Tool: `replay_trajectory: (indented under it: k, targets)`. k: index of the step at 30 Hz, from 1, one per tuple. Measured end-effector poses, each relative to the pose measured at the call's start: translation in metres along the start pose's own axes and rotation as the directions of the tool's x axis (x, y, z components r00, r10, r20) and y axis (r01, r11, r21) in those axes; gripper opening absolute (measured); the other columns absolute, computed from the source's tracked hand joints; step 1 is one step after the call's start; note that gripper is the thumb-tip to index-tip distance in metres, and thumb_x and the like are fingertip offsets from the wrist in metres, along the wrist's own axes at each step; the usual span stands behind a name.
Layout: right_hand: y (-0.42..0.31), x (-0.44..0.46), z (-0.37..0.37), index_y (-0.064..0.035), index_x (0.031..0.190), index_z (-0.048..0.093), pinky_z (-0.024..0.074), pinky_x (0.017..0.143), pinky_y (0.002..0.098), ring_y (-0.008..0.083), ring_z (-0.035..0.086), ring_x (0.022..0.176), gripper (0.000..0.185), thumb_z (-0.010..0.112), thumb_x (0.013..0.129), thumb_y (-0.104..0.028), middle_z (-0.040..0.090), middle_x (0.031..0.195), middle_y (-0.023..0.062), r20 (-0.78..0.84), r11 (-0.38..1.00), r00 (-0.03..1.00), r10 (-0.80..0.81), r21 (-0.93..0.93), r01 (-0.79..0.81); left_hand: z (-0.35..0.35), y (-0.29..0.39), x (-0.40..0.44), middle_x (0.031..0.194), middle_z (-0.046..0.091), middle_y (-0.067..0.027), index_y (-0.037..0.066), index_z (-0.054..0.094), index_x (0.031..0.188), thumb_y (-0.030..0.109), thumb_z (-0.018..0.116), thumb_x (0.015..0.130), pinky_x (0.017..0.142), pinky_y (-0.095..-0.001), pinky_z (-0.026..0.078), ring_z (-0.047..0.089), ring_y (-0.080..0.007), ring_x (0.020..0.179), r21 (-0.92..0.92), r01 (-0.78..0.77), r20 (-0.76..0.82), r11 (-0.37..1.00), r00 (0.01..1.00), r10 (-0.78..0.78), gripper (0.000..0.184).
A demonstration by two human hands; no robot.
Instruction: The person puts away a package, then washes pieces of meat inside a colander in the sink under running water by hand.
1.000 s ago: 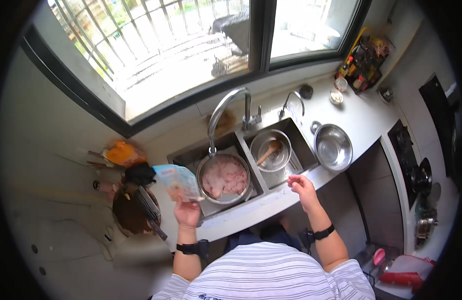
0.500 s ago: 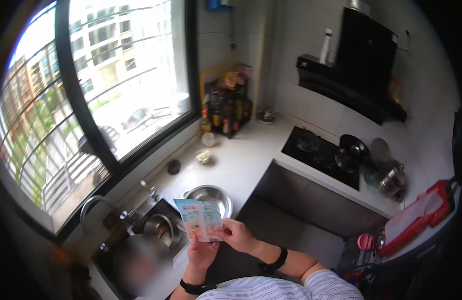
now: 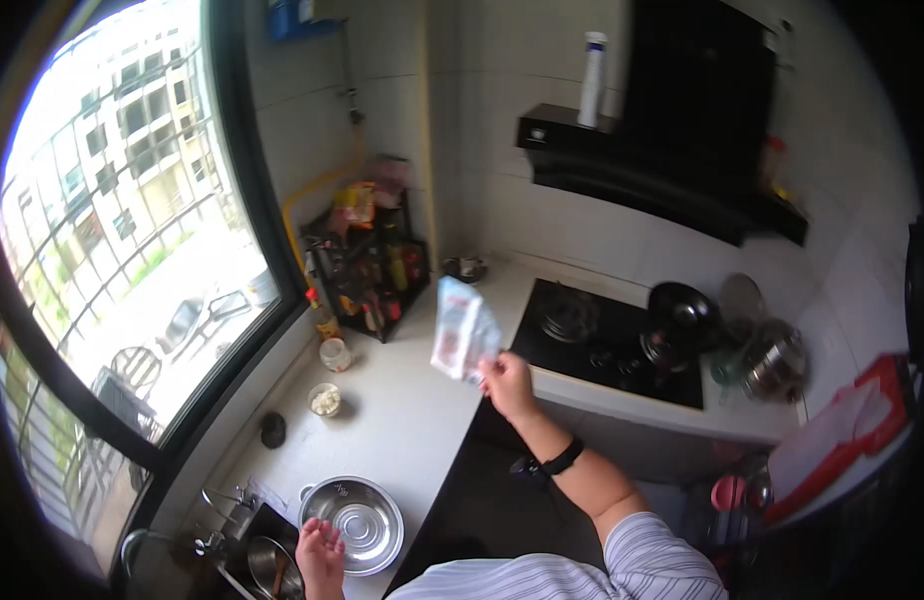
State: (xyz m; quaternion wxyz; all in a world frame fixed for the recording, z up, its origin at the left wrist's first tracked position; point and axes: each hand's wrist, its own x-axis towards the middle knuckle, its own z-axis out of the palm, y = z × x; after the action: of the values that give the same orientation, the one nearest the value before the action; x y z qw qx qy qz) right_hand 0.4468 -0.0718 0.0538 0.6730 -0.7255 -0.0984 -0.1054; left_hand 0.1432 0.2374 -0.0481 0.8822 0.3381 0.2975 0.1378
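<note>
My right hand pinches the lower corner of a printed food packet, pale blue and white with reddish print. The packet is held out above the counter, left of the stove, and looks slightly blurred. Down at the bottom of the view is my left hand, with nothing in it and its fingers loosely bent and partly apart. It overlaps the left rim of a shiny metal basin standing on the counter. Nothing shows inside the basin.
A small bowl with white pieces, a dark round object and a glass jar stand along the counter. Behind is a crowded seasoning rack. The sink holds a metal pot. A gas stove lies right, under a range hood.
My left hand has let go of the packet and dropped towards the basin. My right hand has carried the packet up and away over the counter. The view has turned right.
</note>
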Motion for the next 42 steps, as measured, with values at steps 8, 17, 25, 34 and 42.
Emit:
replay_trajectory:
  k: [8, 17, 25, 34, 42]
  targets:
    - [0.028, 0.252, 0.058, 0.0016, 0.074, 0.055, 0.0443, 0.044, 0.027, 0.014, 0.056, 0.045, 0.018, 0.053, 0.085, -0.013, 0.059, 0.056, 0.0081, -0.075, 0.987, 0.985, -0.156, -0.055, 0.152, 0.105, 0.029, 0.043, 0.089, 0.056, -0.0021, 0.014, 0.049, 0.1, 0.007, 0.048, 0.079, 0.064, -0.0324, 0.043, 0.053, -0.0179, 0.076, -0.103, -0.15, -0.205, 0.983, 0.971, 0.126, 0.022]
    - [0.104, 0.496, 0.212, 0.0027, 0.075, 0.054, 0.0452, 0.046, 0.0298, 0.0162, 0.056, 0.047, 0.02, 0.05, 0.087, -0.013, 0.055, 0.057, 0.0089, -0.001, 0.952, 0.961, -0.275, -0.136, 0.272, 0.133, 0.012, 0.014, 0.091, 0.06, -0.0058, 0.011, 0.051, 0.103, 0.006, 0.045, 0.083, 0.067, -0.0345, 0.047, 0.057, -0.0185, 0.082, -0.102, -0.675, -0.55, 0.73, 0.65, 0.524, 0.021]
    - [0.18, 0.599, 0.296, -0.0015, 0.109, 0.049, 0.0445, 0.055, 0.0326, 0.0211, 0.055, 0.062, 0.029, 0.055, 0.083, -0.013, 0.055, 0.08, 0.0116, 0.3, 0.972, 0.943, -0.142, 0.222, 0.076, 0.192, -0.045, -0.028, 0.09, 0.059, -0.0052, 0.011, 0.054, 0.099, 0.004, 0.048, 0.083, 0.066, -0.0334, 0.045, 0.056, -0.0193, 0.077, 0.018, -0.752, -0.827, 0.658, 0.359, 0.433, 0.018]
    - [0.204, 0.603, 0.329, -0.0009, 0.097, 0.06, 0.0448, 0.077, 0.0345, 0.0216, 0.057, 0.089, 0.026, 0.05, 0.085, -0.023, 0.06, 0.099, 0.0128, 0.361, 0.803, 0.834, -0.416, -0.285, 0.524, 0.247, -0.044, -0.027, 0.082, 0.053, -0.0018, 0.012, 0.049, 0.093, 0.003, 0.046, 0.077, 0.058, -0.0268, 0.043, 0.053, -0.0137, 0.07, 0.149, -0.787, -0.883, 0.599, 0.168, 0.439, 0.018]
    - [0.178, 0.495, 0.295, 0.0053, 0.115, 0.047, 0.0481, 0.07, 0.0321, 0.0263, 0.057, 0.083, 0.04, 0.054, 0.083, -0.018, 0.055, 0.103, 0.0221, -0.012, 0.957, 0.983, -0.184, 0.225, 0.182, 0.229, -0.084, -0.099, 0.089, 0.056, -0.0018, 0.01, 0.052, 0.095, 0.001, 0.047, 0.081, 0.064, -0.0232, 0.044, 0.055, -0.0112, 0.076, 0.236, -0.863, -0.918, 0.446, -0.047, 0.394, 0.018]
